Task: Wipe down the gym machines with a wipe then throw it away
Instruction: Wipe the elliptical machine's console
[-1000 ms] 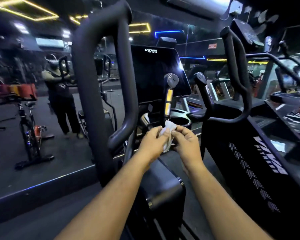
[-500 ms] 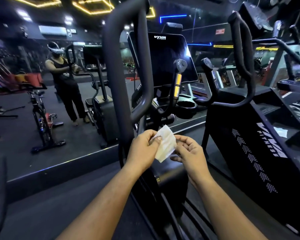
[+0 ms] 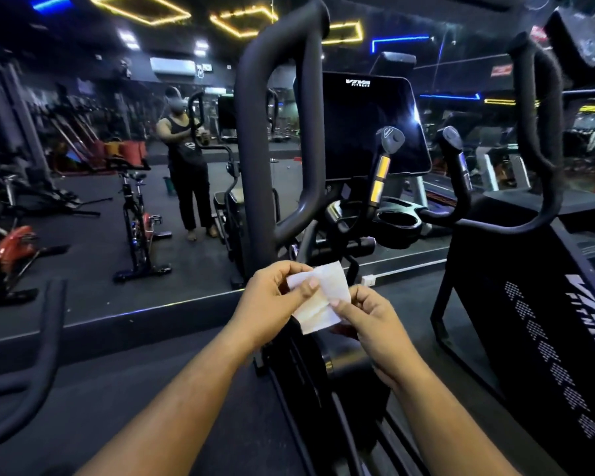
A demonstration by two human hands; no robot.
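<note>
Held between both hands in front of the elliptical machine [image 3: 327, 338]: a white wipe [image 3: 320, 297], thin, soft and creased, spread into a rough rectangle with its long axis running up-left to down-right. Pinched at its upper-left edge by the left hand [image 3: 272, 300], thumb laid across the face; nipped at its lower-right edge by the right hand [image 3: 371, 321], fingertips curled onto the sheet. No wide or empty grip on either side.

Directly beyond and above the wipe, the machine's left moving handle [image 3: 279, 132]: a thick, matte black loop, rounded and smooth, rising from just behind the left hand's knuckles. Nearer to the left hand than to the right. Further up and to the right of the wipe, the dark glossy console screen [image 3: 371, 125], two short grips with yellow metallic sensor bands [image 3: 380, 176], and a round black cup holder [image 3: 397, 223]. Far right of the wipe, the second moving handle [image 3: 536, 132], same matte black tubing.

Probably still at the readying stage, sheet being opened flat ahead of contact with any surface; wiping judged barely begun or not begun here, disposal well off. Next reach likely forward and upward, sheet wrapped round the tube. Behind the machine, a mirror wall [image 3: 117, 201] showing a spin bike's reflection.
</note>
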